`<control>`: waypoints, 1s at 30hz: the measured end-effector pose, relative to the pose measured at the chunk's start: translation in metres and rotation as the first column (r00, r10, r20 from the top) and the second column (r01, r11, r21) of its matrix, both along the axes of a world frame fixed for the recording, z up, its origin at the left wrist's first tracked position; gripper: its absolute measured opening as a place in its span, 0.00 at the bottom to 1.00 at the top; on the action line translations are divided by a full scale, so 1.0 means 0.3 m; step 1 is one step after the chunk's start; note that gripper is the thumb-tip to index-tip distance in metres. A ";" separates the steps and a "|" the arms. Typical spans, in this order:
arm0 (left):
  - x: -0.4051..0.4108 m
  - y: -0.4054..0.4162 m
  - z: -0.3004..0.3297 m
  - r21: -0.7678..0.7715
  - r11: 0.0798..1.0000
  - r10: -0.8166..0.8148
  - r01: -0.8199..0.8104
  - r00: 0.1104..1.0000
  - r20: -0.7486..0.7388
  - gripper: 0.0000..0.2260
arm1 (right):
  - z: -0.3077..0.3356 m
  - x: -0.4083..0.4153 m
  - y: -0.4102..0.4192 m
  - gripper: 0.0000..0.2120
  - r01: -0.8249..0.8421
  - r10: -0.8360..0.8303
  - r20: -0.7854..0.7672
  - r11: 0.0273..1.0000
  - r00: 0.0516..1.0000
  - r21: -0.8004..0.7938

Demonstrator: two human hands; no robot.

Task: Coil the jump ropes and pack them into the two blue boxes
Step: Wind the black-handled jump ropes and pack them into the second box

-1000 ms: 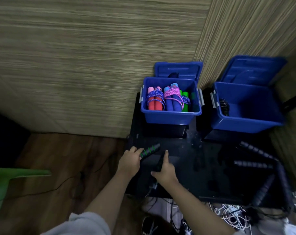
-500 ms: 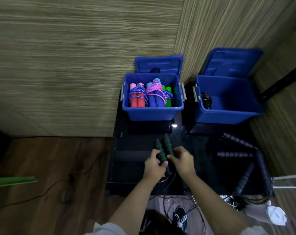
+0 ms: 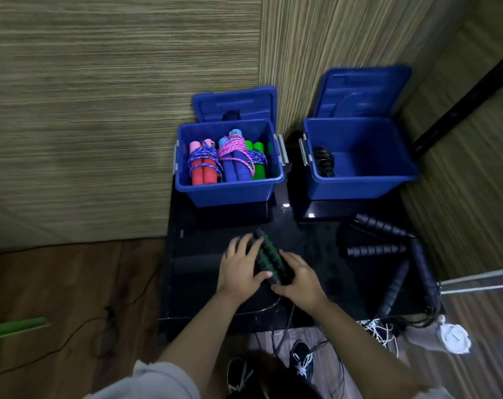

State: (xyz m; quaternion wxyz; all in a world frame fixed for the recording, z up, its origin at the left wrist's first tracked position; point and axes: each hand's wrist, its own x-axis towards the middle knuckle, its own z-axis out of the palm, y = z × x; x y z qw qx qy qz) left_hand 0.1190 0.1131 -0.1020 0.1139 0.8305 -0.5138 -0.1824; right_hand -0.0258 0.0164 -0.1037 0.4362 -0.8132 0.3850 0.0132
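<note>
While both hands met over the black worktop [image 3: 192, 283], the left hand [image 3: 238, 269] and the right hand [image 3: 300, 279] each curled around the pair of black handles with green rings [image 3: 269, 257], pressing them side by side. Keeping the handles parallel should make winding the trailing cord [image 3: 282, 329] tidier. Behind them, the left blue box [image 3: 230, 191] held coiled colourful ropes, and the right blue box [image 3: 359, 182] held one black coil [image 3: 324, 162]. Loose black rope handles [image 3: 388, 249] lay to the right, well apart and not obstructing.
</note>
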 end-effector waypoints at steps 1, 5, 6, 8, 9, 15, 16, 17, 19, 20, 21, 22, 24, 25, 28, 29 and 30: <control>0.022 -0.009 0.006 0.043 0.994 -0.105 0.104 0.994 0.037 0.35 | 0.001 0.002 -0.003 0.42 -0.025 0.025 0.007 1.000 1.000 0.002; 0.072 -0.025 0.014 0.170 0.946 -0.290 0.274 0.954 0.079 0.34 | 0.019 0.008 -0.049 0.42 -0.157 0.157 0.006 0.987 0.988 0.042; 0.075 -0.022 0.018 0.183 0.946 -0.290 0.269 0.952 0.099 0.33 | 0.020 0.008 -0.065 0.41 -0.178 0.177 0.008 0.983 0.984 0.047; 0.068 -0.018 0.019 0.206 0.943 -0.296 0.263 0.943 0.153 0.32 | 0.024 0.003 -0.092 0.40 -0.193 0.193 0.001 0.980 0.981 0.052; 0.059 -0.017 0.019 0.215 0.942 -0.297 0.259 0.939 0.171 0.32 | 0.026 -0.003 -0.101 0.38 -0.171 0.171 0.002 0.984 0.985 0.051; 0.037 -0.007 -0.009 0.180 0.947 -0.300 0.266 0.933 0.197 0.32 | 0.014 -0.045 -0.106 0.33 -0.040 0.037 0.043 0.998 0.998 0.058; 0.041 -0.005 -0.010 0.175 0.944 -0.312 0.279 0.927 0.208 0.34 | 0.011 -0.047 -0.104 0.34 -0.037 0.034 0.041 0.997 0.999 0.061; 0.044 -0.003 -0.012 0.170 0.941 -0.325 0.292 0.920 0.220 0.35 | 0.008 -0.047 -0.104 0.34 -0.034 0.032 0.038 0.997 0.999 0.063; 0.050 0.002 -0.017 0.159 0.938 -0.340 0.309 0.912 0.230 0.36 | 0.005 -0.049 -0.107 0.34 -0.034 0.032 0.028 0.997 0.999 0.073; 0.053 0.004 -0.020 0.152 0.937 -0.343 0.314 0.910 0.234 0.35 | 0.004 -0.048 -0.110 0.34 -0.036 0.035 0.021 0.996 0.999 0.079; 0.056 0.005 -0.026 0.144 0.937 -0.344 0.317 0.906 0.245 0.34 | 0.005 -0.048 -0.113 0.34 -0.040 0.039 0.012 0.996 0.999 0.084; 0.058 0.004 -0.030 0.137 0.937 -0.346 0.320 0.901 0.263 0.34 | 0.004 -0.048 -0.115 0.34 -0.042 0.041 0.007 0.995 0.999 0.088; 0.052 0.002 -0.027 0.150 0.931 -0.362 0.332 0.887 0.287 0.33 | 0.002 -0.049 -0.119 0.34 -0.040 0.040 0.003 0.995 0.999 0.095; 0.048 0.000 -0.023 0.172 0.926 -0.374 0.336 0.882 0.287 0.33 | 0.000 -0.050 -0.120 0.33 -0.035 0.034 0.005 0.995 0.999 0.099; 0.042 -0.006 -0.007 0.290 0.884 -0.445 0.368 0.853 0.272 0.32 | -0.003 -0.055 -0.113 0.34 -0.032 0.031 0.010 0.992 0.999 0.120; 0.038 -0.005 -0.001 0.321 0.869 -0.467 0.378 0.840 0.276 0.33 | -0.002 -0.059 -0.110 0.34 -0.039 0.038 0.009 0.991 0.999 0.126; 0.030 0.000 0.002 0.345 0.859 -0.478 0.378 0.833 0.278 0.33 | -0.001 -0.062 -0.106 0.34 -0.048 0.047 0.009 0.990 0.999 0.132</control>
